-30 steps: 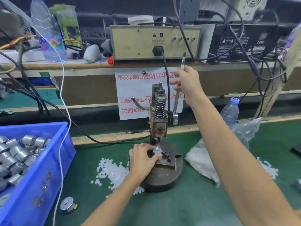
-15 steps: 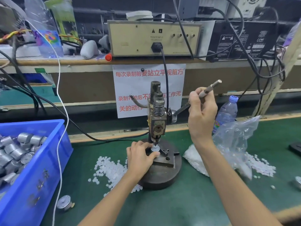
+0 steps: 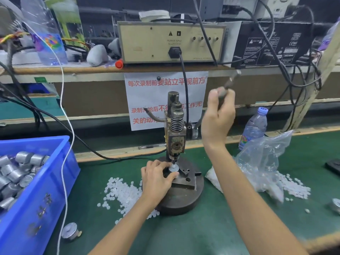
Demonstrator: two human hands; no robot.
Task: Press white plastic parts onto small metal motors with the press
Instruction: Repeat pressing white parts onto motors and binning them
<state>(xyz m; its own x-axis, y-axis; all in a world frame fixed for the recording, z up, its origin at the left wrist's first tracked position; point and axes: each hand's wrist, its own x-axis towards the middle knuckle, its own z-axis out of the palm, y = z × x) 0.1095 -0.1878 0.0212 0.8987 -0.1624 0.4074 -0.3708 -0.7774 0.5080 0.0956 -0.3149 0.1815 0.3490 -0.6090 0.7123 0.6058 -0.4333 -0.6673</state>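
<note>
A small hand press [image 3: 175, 137] stands on a round dark base [image 3: 181, 201] at the middle of the green bench. A small metal motor [image 3: 173, 168] with a white part on top sits on the base block right under the ram tip. My left hand [image 3: 158, 178] holds the motor, thumb and fingers on either side of it. My right hand [image 3: 218, 118] grips the press lever [image 3: 232, 80], which slants up to the right and looks blurred. A pile of white plastic parts [image 3: 121, 194] lies left of the base.
A blue bin [image 3: 46, 196] of metal motors stands at the left. One loose motor [image 3: 70, 231] lies in front of it. A clear bag [image 3: 261, 168] with more white parts and a water bottle [image 3: 254, 127] are at the right. Cables hang from the rear shelf.
My right hand pulled the lever down from nearly upright to a slant, lowering the ram toward the motor; now the lever sits a little higher again. My left hand stayed on the motor.
</note>
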